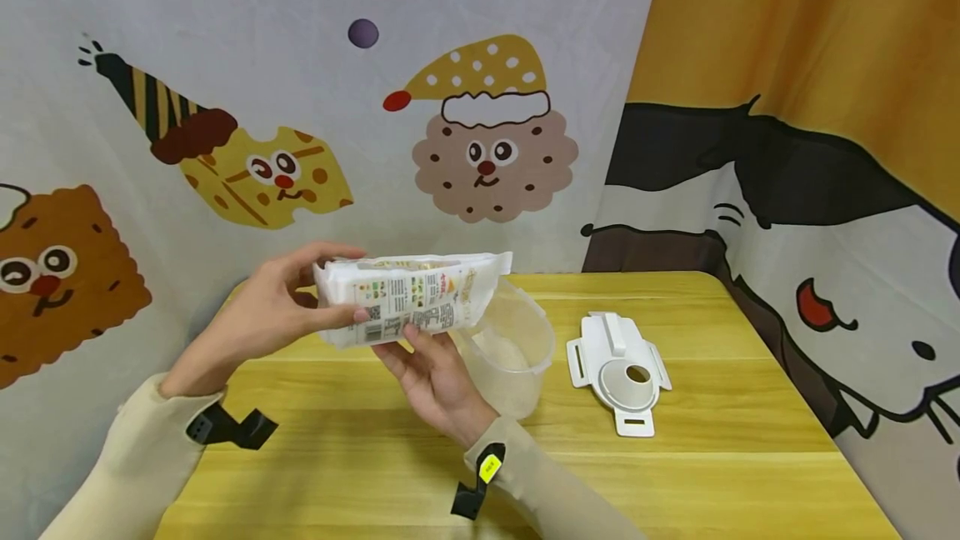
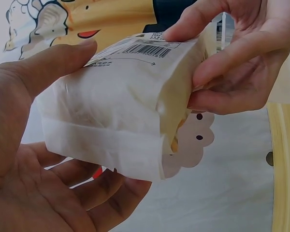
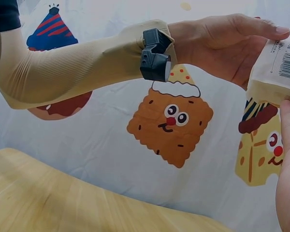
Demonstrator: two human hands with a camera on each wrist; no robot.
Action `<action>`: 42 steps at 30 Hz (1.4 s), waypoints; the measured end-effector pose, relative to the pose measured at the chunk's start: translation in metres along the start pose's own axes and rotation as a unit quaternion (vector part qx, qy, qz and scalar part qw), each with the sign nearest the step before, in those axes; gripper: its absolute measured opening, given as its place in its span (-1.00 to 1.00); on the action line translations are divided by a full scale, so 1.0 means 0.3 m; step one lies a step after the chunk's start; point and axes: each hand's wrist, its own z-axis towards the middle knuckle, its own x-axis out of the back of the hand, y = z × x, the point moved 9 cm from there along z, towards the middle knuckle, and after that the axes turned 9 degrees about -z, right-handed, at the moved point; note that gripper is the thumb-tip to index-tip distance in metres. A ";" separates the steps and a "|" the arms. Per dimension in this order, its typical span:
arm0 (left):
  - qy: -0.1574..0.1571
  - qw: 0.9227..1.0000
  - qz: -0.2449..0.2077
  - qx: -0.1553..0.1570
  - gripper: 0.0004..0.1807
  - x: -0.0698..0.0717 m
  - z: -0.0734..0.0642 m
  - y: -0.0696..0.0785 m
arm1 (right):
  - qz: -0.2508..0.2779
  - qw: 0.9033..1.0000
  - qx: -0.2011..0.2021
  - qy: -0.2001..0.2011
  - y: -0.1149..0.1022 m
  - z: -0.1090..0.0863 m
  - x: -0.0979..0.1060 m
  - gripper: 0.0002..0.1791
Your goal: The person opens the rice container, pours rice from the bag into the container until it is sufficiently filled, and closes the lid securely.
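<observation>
A white printed paper-like bag (image 1: pixel 408 294) is held nearly level in the air, its far end over the rim of a clear plastic container (image 1: pixel 517 340). My left hand (image 1: pixel 262 307) grips the closed end, thumb across the printed side and fingers behind. From below, my right hand (image 1: pixel 438 382) holds the lower edge, thumb on the printed face. The left wrist view shows the bag (image 2: pixel 106 116) between the left hand (image 2: pixel 43 183) and the right hand (image 2: pixel 246 58). Pale contents show through the container wall; the bag's far opening is partly hidden.
To the right of the container, a white lid (image 1: pixel 622 373) with a round hole lies on the yellow wood-grain table (image 1: pixel 712 407). Behind the table hangs a cloth (image 1: pixel 300 40) printed with cartoon food characters, and another printed drape (image 1: pixel 825 173) stands along the right side.
</observation>
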 end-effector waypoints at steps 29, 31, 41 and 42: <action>0.011 0.999 0.004 0.035 -0.38 0.002 -0.008 -0.008 | -0.005 1.000 0.016 -0.021 -0.017 0.001 -0.016 -0.61; 0.012 0.999 0.003 0.034 -0.40 0.003 -0.009 -0.008 | -0.007 1.000 0.018 -0.024 -0.016 0.001 -0.018 -0.60; 0.013 0.999 0.008 0.029 -0.41 0.004 -0.005 -0.006 | -0.001 1.000 0.010 -0.022 -0.013 -0.001 -0.020 -0.60; 0.012 0.999 0.009 0.030 -0.41 0.004 -0.004 -0.006 | -0.001 1.000 0.009 -0.022 -0.013 -0.002 -0.020 -0.60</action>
